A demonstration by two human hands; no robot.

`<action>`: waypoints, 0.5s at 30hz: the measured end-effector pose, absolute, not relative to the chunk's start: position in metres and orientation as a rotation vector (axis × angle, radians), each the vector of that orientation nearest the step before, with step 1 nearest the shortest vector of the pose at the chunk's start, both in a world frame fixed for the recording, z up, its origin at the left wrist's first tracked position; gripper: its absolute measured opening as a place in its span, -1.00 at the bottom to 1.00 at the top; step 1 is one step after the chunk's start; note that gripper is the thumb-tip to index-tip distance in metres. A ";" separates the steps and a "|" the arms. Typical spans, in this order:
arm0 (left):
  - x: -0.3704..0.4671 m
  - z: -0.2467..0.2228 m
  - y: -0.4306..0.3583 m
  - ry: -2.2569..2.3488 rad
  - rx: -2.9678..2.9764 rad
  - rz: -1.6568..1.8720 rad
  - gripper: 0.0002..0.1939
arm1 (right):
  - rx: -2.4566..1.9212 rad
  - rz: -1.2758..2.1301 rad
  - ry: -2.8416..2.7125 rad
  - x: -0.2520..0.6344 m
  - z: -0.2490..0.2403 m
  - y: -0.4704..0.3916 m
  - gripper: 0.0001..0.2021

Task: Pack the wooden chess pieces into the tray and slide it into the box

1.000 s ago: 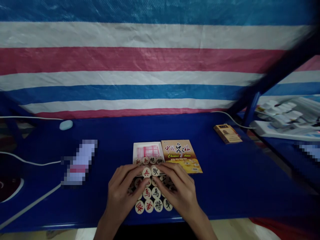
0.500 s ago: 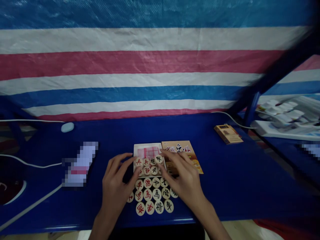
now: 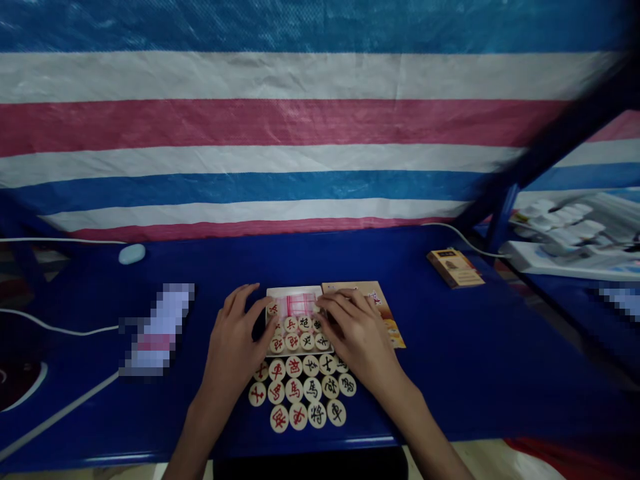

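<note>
A small white tray [image 3: 299,291] holds rows of round Chinese chess pieces [image 3: 292,343], marked in red and black. A folded sheet with pink lines [image 3: 300,305] lies in its far part. At the tray's left side, my left hand [image 3: 239,337] has thumb and index finger at a red-marked piece [image 3: 273,309]. Opposite, my right hand [image 3: 356,330] is curled over the tray's right edge, its fingertips at a pale piece they mostly cover. Several more pieces [image 3: 295,390] lie face up in rows on the table, in front of the tray.
An orange-brown printed box lid [image 3: 395,333] lies right of the tray, partly under my right hand. On the blue table [image 3: 450,373] are a phone [image 3: 160,327] with cables, a pale blue case [image 3: 132,254] and a small yellow box [image 3: 456,268]. A striped tarpaulin [image 3: 300,120] hangs behind.
Both hands have moved slightly away from me along the tray. A red-marked piece now shows at its far left. The nearer rows of pieces in the tray are less covered.
</note>
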State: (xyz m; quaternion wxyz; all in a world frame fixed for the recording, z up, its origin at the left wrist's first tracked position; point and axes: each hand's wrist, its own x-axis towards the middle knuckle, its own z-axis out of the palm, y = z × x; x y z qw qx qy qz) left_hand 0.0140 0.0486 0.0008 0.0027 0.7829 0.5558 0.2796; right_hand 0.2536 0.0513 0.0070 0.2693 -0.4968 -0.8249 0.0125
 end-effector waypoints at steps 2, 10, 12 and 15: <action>0.014 0.001 0.048 1.722 2.457 0.896 -0.71 | -1.340 0.035 -2.217 0.253 0.007 0.051 -0.80; 0.016 -0.001 0.047 1.796 2.404 0.826 -0.70 | -1.347 -0.032 -2.229 0.251 0.006 0.054 -0.71; 0.017 -0.001 0.046 1.777 2.412 0.789 -0.72 | -1.340 -0.034 -2.270 0.249 0.006 0.054 -0.65; 0.017 -0.001 0.046 1.748 2.402 0.783 -0.74 | -1.343 0.001 -2.287 0.247 0.007 0.054 -0.69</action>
